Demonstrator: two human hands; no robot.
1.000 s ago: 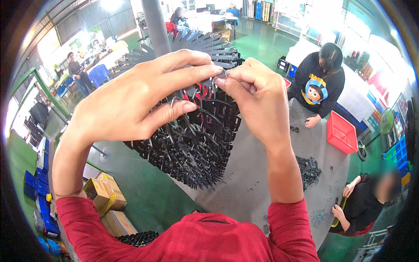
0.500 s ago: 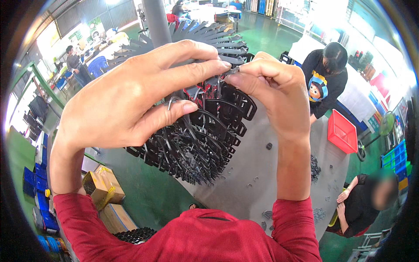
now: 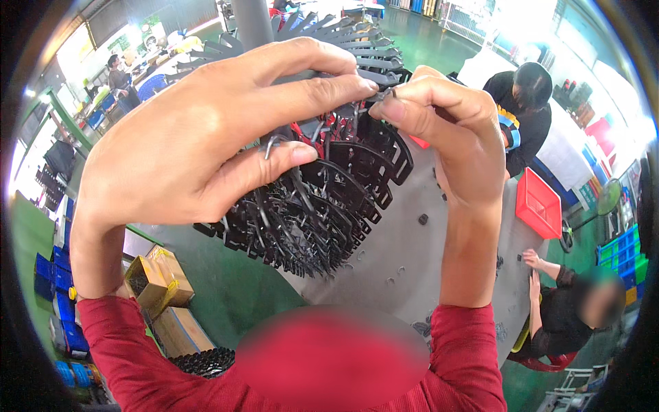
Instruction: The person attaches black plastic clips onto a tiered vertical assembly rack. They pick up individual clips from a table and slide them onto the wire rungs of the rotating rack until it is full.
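Observation:
My left hand reaches over a round hanging rack of grey blade-like arms, its fingers stretched out and the thumb apart. Two of its fingertips meet near the tip of one grey arm. A small grey hook shows against the left thumb; I cannot tell whether the hand holds it. My right hand is closed, thumb and forefinger pinching a small dark clip beside the left fingertips. Black looped plastic parts hang in dense rows below both hands, with some red bits among them.
A grey table carries scattered C-shaped clips. A red tray lies at its right. One person stands beyond it; another sits lower right. Cardboard boxes stand lower left. A grey pole rises behind the rack.
The rack and its hanging parts have shifted slightly right in view, and both hands with them. The pinch and the spread fingers look unchanged. The seated person's one hand has lifted.

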